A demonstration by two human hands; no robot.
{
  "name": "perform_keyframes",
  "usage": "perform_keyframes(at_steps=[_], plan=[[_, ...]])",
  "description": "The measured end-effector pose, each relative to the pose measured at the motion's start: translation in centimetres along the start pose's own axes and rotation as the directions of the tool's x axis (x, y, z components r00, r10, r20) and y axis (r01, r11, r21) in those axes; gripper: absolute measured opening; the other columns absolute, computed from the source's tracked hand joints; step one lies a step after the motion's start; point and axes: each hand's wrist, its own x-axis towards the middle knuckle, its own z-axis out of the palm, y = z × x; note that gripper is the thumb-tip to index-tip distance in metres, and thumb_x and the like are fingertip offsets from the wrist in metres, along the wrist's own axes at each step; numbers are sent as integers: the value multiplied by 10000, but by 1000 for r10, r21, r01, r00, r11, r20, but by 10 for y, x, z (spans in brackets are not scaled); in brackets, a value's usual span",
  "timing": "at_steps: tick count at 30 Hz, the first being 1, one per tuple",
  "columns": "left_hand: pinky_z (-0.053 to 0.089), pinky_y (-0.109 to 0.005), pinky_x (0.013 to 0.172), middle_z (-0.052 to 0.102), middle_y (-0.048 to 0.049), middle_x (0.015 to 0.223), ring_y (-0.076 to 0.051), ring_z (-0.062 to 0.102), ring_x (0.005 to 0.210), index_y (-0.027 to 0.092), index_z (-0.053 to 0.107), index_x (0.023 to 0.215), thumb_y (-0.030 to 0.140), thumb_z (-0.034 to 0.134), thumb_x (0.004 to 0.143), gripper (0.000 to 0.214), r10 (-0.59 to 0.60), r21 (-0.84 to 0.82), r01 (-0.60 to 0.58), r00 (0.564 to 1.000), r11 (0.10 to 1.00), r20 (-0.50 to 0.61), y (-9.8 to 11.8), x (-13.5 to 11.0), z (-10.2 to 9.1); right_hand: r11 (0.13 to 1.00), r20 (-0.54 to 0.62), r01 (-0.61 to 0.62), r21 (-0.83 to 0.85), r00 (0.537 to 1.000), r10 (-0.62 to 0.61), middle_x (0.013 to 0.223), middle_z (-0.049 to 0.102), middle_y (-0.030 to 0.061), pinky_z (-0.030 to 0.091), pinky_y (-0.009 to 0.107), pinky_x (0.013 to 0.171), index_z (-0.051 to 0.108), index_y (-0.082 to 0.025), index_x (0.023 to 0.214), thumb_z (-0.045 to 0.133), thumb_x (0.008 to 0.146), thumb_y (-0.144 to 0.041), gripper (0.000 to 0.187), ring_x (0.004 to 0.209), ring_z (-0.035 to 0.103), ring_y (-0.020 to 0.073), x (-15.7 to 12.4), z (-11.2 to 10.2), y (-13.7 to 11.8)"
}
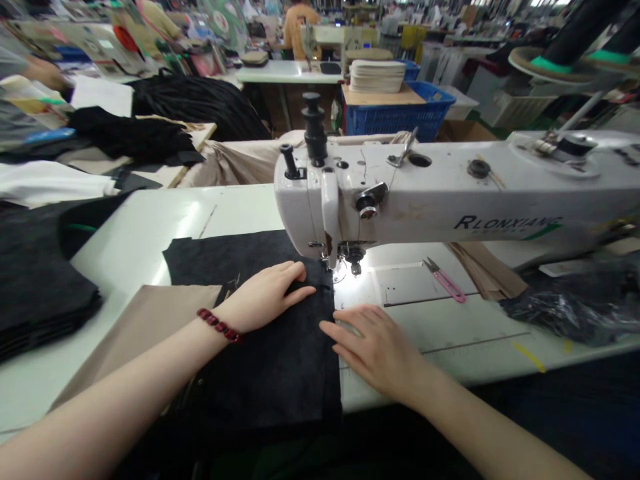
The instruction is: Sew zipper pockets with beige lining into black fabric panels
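Observation:
Dark fabric (280, 360) lies across the sewing table, its right edge running under the needle area of a white sewing machine (420, 200). My left hand (265, 293), a dark red bead bracelet (219, 325) at its wrist, rests on the fabric left of the presser foot (329, 261). Its fingers are stretched out and press the cloth down. Along the fabric's right edge, nearer to me, lies my right hand (375, 347) with its fingers extended and slightly apart; the fingertips touch the edge. Beige cloth (145, 313) shows beside the dark piece at the left.
Pink thread snips (445, 280) lie on the table right of the needle. Brown strips (485, 270) and a clear plastic bag (575, 300) are farther right. More dark fabric (40, 267) is at the left. Behind the machine stands a blue crate (395, 120); people work in the background.

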Motion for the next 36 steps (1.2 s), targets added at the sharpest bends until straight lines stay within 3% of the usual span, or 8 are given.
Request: perform_keyframes(at_steps=[5, 10, 14, 18, 25, 36], plan=[[452, -308, 724, 641, -23, 891, -197, 629, 796, 221, 507, 929, 511, 363, 1024, 337, -15, 32, 15, 1000, 999, -8, -2, 6, 10, 997, -58, 79, 6, 995, -79, 1308, 610, 87, 464, 397, 957, 530, -195, 1381, 567, 960, -451, 494, 1099, 573, 231, -16, 17, -41], [439, -324, 709, 646, -35, 890, -219, 636, 799, 217, 498, 937, 510, 339, 1029, 346, -40, 117, 42, 999, 992, -23, 1, 6, 11, 983, -199, 125, -135, 968, -150, 1142, 702, 108, 493, 372, 771, 660, -105, 1155, 547, 953, -228, 262, 948, 621, 238, -22, 44, -62], [430, -319, 695, 662, -30, 904, -221, 651, 814, 219, 498, 955, 511, 326, 1033, 348, -48, 179, 51, 999, 983, -22, 3, 7, 10, 976, -239, 152, -156, 953, -187, 1074, 719, 129, 490, 384, 760, 686, -93, 1038, 529, 921, -153, 206, 936, 632, 253, -25, 43, -60], [424, -323, 679, 668, -45, 933, -231, 664, 826, 211, 500, 988, 519, 289, 1041, 378, -59, 242, 66, 998, 968, -38, 5, 7, 14, 978, -200, 154, -143, 963, -181, 985, 718, 118, 469, 381, 720, 682, -104, 1005, 514, 917, -127, 191, 809, 608, 219, -30, 35, -55], [413, -332, 678, 671, -77, 899, -247, 671, 821, 189, 507, 979, 516, 248, 1048, 423, -74, 337, 94, 995, 937, -71, 11, 4, 18, 979, -151, 122, -161, 978, -146, 1165, 700, 129, 494, 373, 738, 675, -98, 1113, 450, 949, -122, 279, 860, 603, 226, -34, 28, -54], [328, -330, 557, 650, -41, 744, -242, 686, 724, 195, 483, 996, 503, 247, 1051, 393, -69, 409, 69, 998, 910, -14, 17, 8, 10, 985, -190, 100, -142, 974, -126, 1129, 713, 129, 531, 345, 727, 689, -115, 1055, 446, 954, -122, 263, 833, 596, 208, -36, 28, -52]])
